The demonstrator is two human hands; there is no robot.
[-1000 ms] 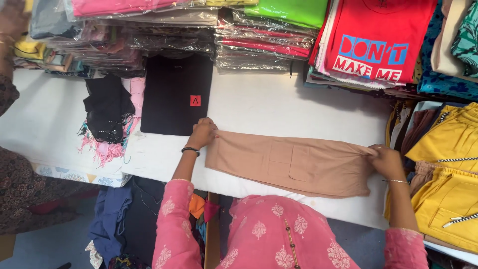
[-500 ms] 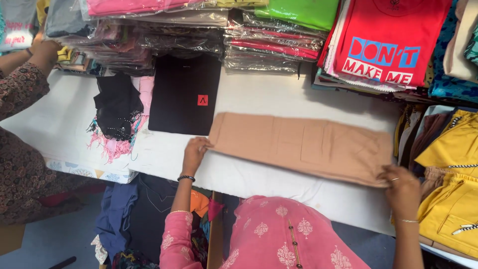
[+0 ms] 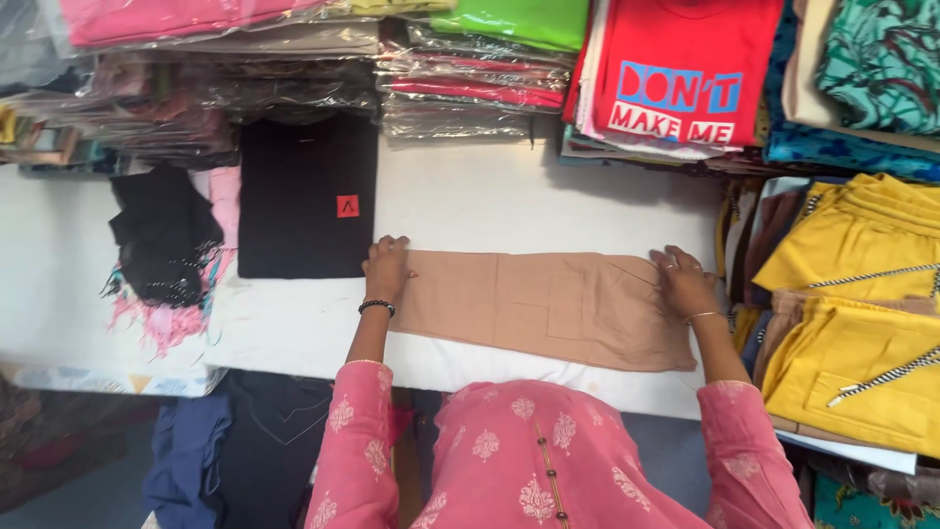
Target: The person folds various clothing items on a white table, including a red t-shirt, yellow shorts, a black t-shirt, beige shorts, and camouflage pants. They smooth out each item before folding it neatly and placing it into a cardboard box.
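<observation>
Tan pants (image 3: pixel 543 309) lay folded on white table (image 3: pixel 490 201). Our left hand (image 3: pixel 387 266) and right hand (image 3: pixel 682 282) pressed flat, open, on both ends. Smoothing step, we judged; next move needed careful grip at ends.

Bare white tabletop (image 3: pixel 509 201) lies open beyond the folded tan garment (image 3: pixel 543 306). A black folded shirt (image 3: pixel 306 199) blocks the left side, touching the left hand (image 3: pixel 387 267). Stacked bagged clothes (image 3: pixel 460 93) wall off the back; yellow garments (image 3: pixel 852 313) crowd the right, just beside the right hand (image 3: pixel 682 281).
</observation>
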